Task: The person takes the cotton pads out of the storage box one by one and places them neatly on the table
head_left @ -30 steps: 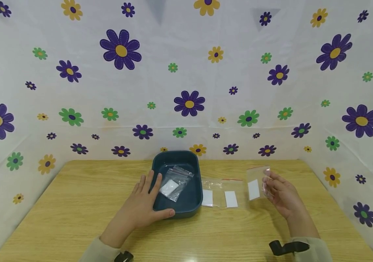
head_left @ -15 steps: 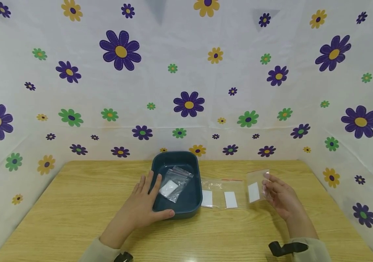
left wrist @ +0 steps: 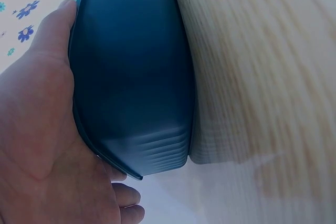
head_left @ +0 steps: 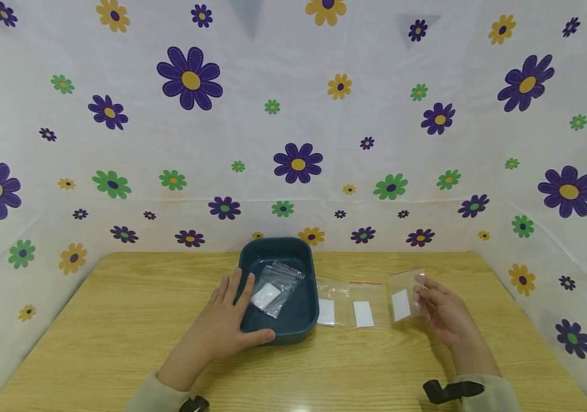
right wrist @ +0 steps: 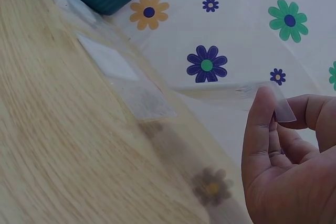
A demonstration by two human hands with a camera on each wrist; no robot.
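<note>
Head view, with 12 o'clock taken as the far side: a dark teal, rounded rectangular tray (head_left: 301,303) stands on the light wood-grained surface (head_left: 134,315). The left hand (head_left: 223,323) lies at the tray's 8 o'clock, touching its rim; grip apart, fingers straight and spread, thumb at the near edge. Transparent plastic bags with white rectangular panels (head_left: 273,293) lie overlapping inside the tray; their count cannot be determined. At the tray's 3 o'clock lie two more transparent bags, each showing a white panel: an inner bag (head_left: 326,312) just beside the tray and a red-sealed outer bag (head_left: 363,313). Farther toward 3 o'clock, the right hand (head_left: 443,309) holds a clear, red-edged plastic bag (head_left: 405,296) near upright; grip clamped on its 3 o'clock edge, thumb against forefinger, as the right wrist view confirms. A white sheet with purple, yellow and green flowers (head_left: 242,126) hangs at 12 o'clock.
</note>
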